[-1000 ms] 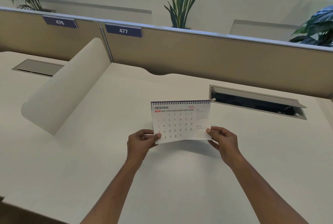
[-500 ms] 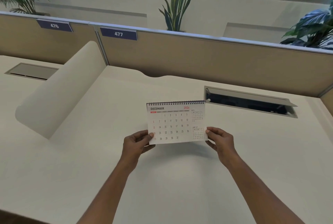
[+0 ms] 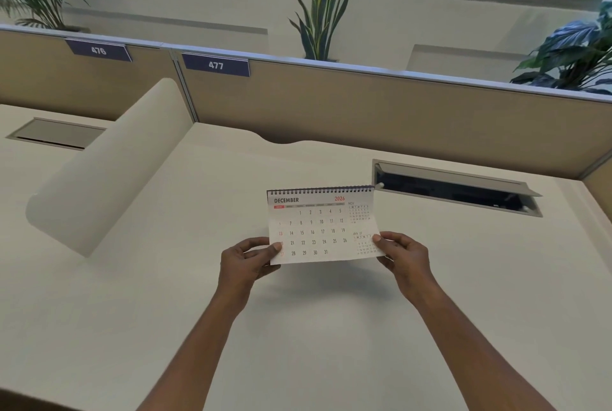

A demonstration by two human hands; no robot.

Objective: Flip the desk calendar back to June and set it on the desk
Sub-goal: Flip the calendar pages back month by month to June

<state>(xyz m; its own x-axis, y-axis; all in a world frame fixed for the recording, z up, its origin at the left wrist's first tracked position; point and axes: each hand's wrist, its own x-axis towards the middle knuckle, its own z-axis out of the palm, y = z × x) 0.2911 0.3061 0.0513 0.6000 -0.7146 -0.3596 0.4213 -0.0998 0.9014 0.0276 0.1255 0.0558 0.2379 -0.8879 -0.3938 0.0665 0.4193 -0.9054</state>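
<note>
Both the left hand (image 3: 246, 260) and right hand (image 3: 402, 253) pinch the desk calendar (image 3: 319, 227) by its lower corners, holding its December page upright, seemingly for flipping.

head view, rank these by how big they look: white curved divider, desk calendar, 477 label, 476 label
1. white curved divider
2. desk calendar
3. 477 label and 476 label: they look alike, so not ranked.

1. Your white desk (image 3: 165, 294) runs back to a tan partition (image 3: 364, 112)
2. Set into its far right you see a cable hatch (image 3: 453, 188), lid propped open
3. A rounded white divider (image 3: 109, 172) stands along its left edge
</note>
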